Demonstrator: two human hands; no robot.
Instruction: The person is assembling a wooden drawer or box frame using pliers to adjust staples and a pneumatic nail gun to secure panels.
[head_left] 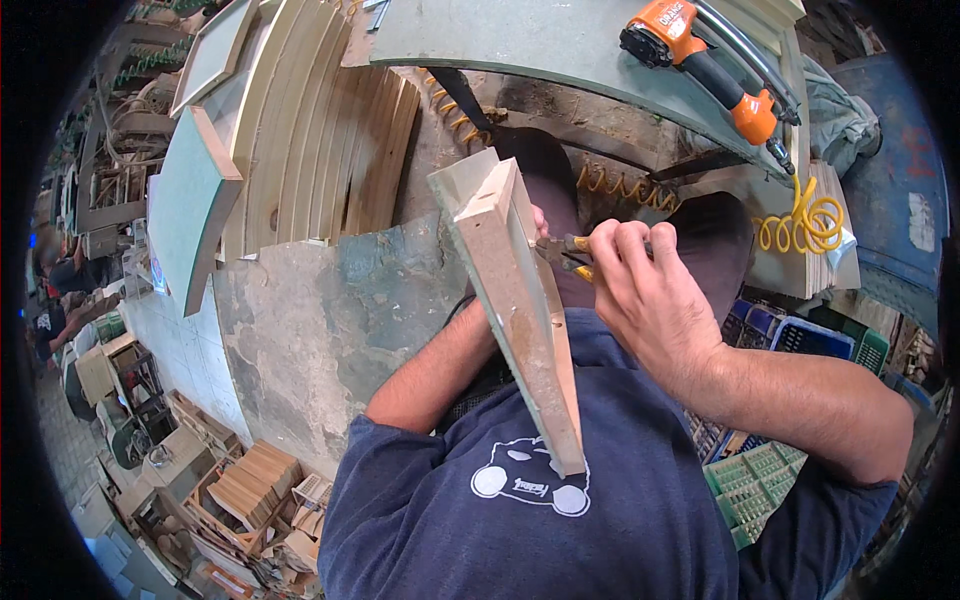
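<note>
A wooden frame (512, 285) with a thin panel on one side is tilted on its edge in front of my chest. Behind it goes my left forearm, and my left hand (541, 222) grips the frame; only a bit of its fingers shows past the wood. My right hand (655, 295) is closed around pliers (577, 243) with yellow-and-dark handles. The metal jaws meet the frame's inner side near its upper end, close to my left fingers. What the jaws grip, if anything, is too small to make out.
Ahead is a workbench (480, 45) carrying an orange-and-black air nailer (700, 65) on a coiled yellow hose (800, 222). Stacked wooden frames (300, 130) and a green-faced panel (190, 205) stand at left. A blue drum (890, 150) and plastic crates (755, 485) are at right. People sit far left.
</note>
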